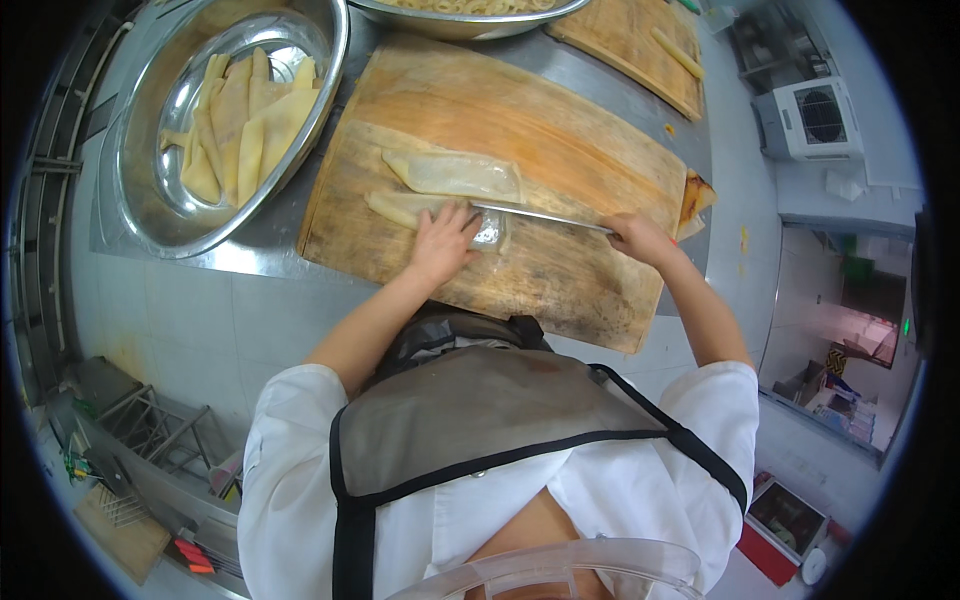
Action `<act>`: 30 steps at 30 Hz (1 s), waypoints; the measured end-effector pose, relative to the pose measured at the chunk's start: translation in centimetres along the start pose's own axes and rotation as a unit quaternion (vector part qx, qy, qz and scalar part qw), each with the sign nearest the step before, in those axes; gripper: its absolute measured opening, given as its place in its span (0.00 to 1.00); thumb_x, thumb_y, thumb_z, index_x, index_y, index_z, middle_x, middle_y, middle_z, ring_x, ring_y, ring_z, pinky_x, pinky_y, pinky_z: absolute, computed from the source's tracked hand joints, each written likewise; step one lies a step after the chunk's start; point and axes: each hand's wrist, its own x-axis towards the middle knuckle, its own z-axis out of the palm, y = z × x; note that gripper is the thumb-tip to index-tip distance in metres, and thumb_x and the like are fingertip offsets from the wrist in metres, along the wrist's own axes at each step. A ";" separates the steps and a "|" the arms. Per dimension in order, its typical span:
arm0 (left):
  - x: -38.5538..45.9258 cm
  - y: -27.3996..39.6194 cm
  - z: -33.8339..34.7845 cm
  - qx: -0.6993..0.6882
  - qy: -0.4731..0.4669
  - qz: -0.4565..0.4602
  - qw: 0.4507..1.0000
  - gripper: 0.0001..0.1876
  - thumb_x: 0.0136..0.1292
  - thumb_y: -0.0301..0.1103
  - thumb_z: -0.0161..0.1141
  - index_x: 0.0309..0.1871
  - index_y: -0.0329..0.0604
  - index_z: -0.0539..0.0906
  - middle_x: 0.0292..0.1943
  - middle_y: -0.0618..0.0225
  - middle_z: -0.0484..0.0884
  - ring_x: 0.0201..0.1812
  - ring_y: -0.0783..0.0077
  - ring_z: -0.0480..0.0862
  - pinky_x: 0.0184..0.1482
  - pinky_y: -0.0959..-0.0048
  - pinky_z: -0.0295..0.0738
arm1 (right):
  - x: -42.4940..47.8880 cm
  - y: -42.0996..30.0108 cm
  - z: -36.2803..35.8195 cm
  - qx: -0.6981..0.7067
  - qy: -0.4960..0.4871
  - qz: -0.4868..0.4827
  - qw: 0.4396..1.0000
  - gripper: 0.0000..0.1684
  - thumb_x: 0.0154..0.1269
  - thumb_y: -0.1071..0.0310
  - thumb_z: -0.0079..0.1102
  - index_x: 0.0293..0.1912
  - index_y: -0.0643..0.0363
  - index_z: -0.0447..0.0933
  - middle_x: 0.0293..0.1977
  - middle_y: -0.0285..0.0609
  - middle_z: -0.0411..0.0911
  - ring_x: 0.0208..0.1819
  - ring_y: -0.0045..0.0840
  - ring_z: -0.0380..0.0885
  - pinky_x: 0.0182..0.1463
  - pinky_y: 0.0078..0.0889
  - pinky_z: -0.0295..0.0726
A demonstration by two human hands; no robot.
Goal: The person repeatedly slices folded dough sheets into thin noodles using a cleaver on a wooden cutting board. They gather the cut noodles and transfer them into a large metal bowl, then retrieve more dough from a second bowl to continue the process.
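Note:
Two pale, glistening, skin-like food pieces lie side by side on a thick wooden cutting board (570, 142). My left hand (446, 238) presses down on the near piece (394, 206), its fingers covering the middle. The far piece (457, 174) lies flat just beyond my fingertips. My right hand (641, 236) is closed around the handle of a long knife (540, 215). The blade points left across the board, its tip beside my left fingers and close along the gap between the pieces. Whether the edge touches the food, I cannot tell.
A large stainless steel bowl (225, 234) with several pale yellow sheets (247, 135) stands left. Behind the board, another steel bowl (480, 30) holds pale cut strips (465, 6). A second wooden board (622, 37) bears one pale strip (676, 52). Everything rests on a metal table (247, 255).

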 end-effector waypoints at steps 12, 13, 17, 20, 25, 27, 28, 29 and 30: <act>5.4 2.3 2.7 0.005 0.048 0.074 0.996 0.24 0.49 0.30 0.58 0.54 0.45 0.75 0.51 0.61 0.77 0.54 0.63 0.74 0.52 0.63 0.68 | -10.3 -2.9 6.2 0.207 0.148 0.310 0.916 0.16 0.55 0.73 0.57 0.46 0.61 0.74 0.22 0.47 0.73 0.24 0.33 0.74 0.30 0.32 0.71; 5.4 1.7 2.4 -0.028 0.081 0.051 0.995 0.23 0.50 0.30 0.57 0.54 0.45 0.75 0.49 0.61 0.78 0.52 0.64 0.75 0.50 0.64 0.69 | -10.3 -3.2 6.4 0.207 0.155 0.317 0.912 0.15 0.55 0.72 0.57 0.45 0.61 0.74 0.22 0.47 0.73 0.24 0.33 0.74 0.30 0.33 0.71; 6.6 0.4 -1.5 -0.079 0.175 0.016 0.981 0.23 0.51 0.28 0.56 0.54 0.43 0.74 0.48 0.61 0.79 0.48 0.65 0.78 0.46 0.63 0.73 | -9.9 -3.8 7.0 0.195 0.181 0.326 0.907 0.11 0.56 0.72 0.56 0.41 0.62 0.73 0.20 0.48 0.72 0.22 0.34 0.73 0.29 0.34 0.70; 8.5 0.1 -0.6 0.016 0.117 0.035 0.992 0.24 0.53 0.29 0.54 0.57 0.42 0.73 0.53 0.60 0.76 0.52 0.60 0.75 0.51 0.56 0.70 | -9.6 -3.7 6.4 0.206 0.161 0.326 0.908 0.11 0.56 0.72 0.56 0.40 0.62 0.72 0.19 0.49 0.71 0.22 0.35 0.72 0.28 0.35 0.69; 9.0 1.8 3.7 0.184 0.050 0.077 0.979 0.27 0.60 0.39 0.51 0.63 0.44 0.67 0.65 0.56 0.62 0.65 0.53 0.62 0.63 0.46 0.54 | -9.4 -3.7 5.9 0.226 0.147 0.339 0.901 0.11 0.56 0.72 0.57 0.41 0.61 0.72 0.19 0.49 0.71 0.21 0.36 0.72 0.27 0.35 0.69; 8.9 2.2 4.3 0.194 0.044 0.074 0.977 0.30 0.62 0.46 0.50 0.66 0.44 0.64 0.69 0.56 0.56 0.69 0.51 0.55 0.67 0.44 0.45 | -9.4 -4.0 5.8 0.235 0.142 0.356 0.893 0.12 0.55 0.72 0.57 0.41 0.61 0.73 0.19 0.49 0.72 0.22 0.36 0.73 0.28 0.34 0.70; 8.9 2.1 4.4 0.153 0.042 0.073 0.985 0.32 0.62 0.49 0.50 0.67 0.44 0.62 0.69 0.57 0.56 0.69 0.50 0.54 0.67 0.43 0.44 | -9.5 -4.0 6.1 0.225 0.148 0.350 0.897 0.13 0.55 0.72 0.57 0.42 0.61 0.73 0.19 0.49 0.72 0.23 0.36 0.73 0.29 0.35 0.71; 8.8 1.7 4.4 0.111 0.040 0.072 0.990 0.34 0.61 0.52 0.50 0.67 0.44 0.60 0.69 0.57 0.55 0.69 0.50 0.53 0.67 0.43 0.43 | -9.5 -4.0 6.6 0.215 0.154 0.344 0.901 0.13 0.54 0.72 0.57 0.42 0.60 0.73 0.20 0.49 0.73 0.24 0.37 0.74 0.30 0.35 0.71; 8.7 1.5 3.7 0.071 0.037 0.072 0.994 0.36 0.61 0.55 0.50 0.68 0.43 0.59 0.69 0.58 0.54 0.69 0.49 0.52 0.67 0.42 0.43 | -9.4 -4.1 6.8 0.206 0.161 0.337 0.904 0.14 0.54 0.72 0.57 0.43 0.60 0.73 0.20 0.49 0.73 0.25 0.37 0.75 0.30 0.35 0.72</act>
